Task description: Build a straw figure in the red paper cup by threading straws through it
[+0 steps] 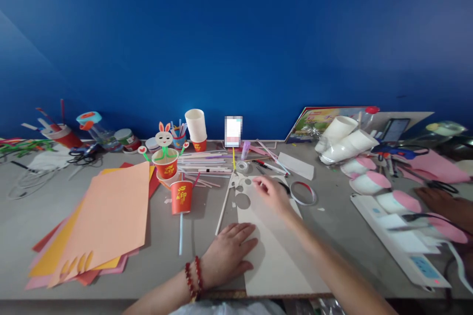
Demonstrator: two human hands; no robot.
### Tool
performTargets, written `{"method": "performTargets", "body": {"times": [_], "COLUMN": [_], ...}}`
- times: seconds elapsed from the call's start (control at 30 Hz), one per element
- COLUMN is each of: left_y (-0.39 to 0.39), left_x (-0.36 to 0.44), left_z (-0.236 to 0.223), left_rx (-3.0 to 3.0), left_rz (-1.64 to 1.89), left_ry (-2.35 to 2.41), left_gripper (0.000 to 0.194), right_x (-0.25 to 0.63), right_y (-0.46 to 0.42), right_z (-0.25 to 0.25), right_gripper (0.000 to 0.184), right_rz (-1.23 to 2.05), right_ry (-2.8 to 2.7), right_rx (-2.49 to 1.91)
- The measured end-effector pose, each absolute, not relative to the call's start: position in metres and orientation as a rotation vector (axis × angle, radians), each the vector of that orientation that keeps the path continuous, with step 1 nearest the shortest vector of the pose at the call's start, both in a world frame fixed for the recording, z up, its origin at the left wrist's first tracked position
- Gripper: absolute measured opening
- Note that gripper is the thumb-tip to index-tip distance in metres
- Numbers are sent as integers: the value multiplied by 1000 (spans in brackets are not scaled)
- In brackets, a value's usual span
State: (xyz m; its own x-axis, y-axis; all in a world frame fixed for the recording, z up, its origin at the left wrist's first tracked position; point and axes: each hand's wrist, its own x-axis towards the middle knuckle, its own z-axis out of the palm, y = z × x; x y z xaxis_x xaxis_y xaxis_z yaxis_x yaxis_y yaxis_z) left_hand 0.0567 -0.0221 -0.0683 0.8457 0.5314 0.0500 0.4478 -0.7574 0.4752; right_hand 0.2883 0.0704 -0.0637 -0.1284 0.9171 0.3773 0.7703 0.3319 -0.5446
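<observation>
My left hand (pixel 233 251) lies flat with its fingers stretched, its fingertips at the left edge of a large white sheet of paper (pixel 275 261). Two red bead bracelets (pixel 193 279) circle that wrist. Over the far end of the sheet, my right hand (pixel 272 196) is closed with thumb and fingertips together; whatever they hold, if anything, is too small to make out. Round cut-out holes (pixel 243 201) show in the sheet just left of the right hand. A thin white stick (pixel 223 204) lies left of the sheet, and a tape roll (pixel 303 193) lies right of it.
Coloured paper sheets (pixel 111 206) are stacked at left. Red paper cups (pixel 182 197), one beneath a rabbit face (pixel 163 140), stand beside them. Straws (pixel 207 161) lie behind. At right are a power strip (pixel 402 243), pink-and-white cups (pixel 369 183) and another person's hand (pixel 441 204).
</observation>
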Motion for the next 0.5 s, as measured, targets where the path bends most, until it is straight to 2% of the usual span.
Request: {"method": "performTargets", "body": {"times": [0.17, 0.5], "left_y": [-22, -20], "left_x": [58, 58], "left_z": [-70, -68], "left_rx": [2570, 2556], "left_rz": [256, 298], "left_ry": [727, 725], "left_gripper": [58, 54], "right_x": [253, 260], "right_y": [36, 36], "right_z": [-83, -83], "right_gripper": [23, 25], "right_rz": [342, 367], "right_ry": [-2080, -2052], "right_rx": [-1330, -1297]}}
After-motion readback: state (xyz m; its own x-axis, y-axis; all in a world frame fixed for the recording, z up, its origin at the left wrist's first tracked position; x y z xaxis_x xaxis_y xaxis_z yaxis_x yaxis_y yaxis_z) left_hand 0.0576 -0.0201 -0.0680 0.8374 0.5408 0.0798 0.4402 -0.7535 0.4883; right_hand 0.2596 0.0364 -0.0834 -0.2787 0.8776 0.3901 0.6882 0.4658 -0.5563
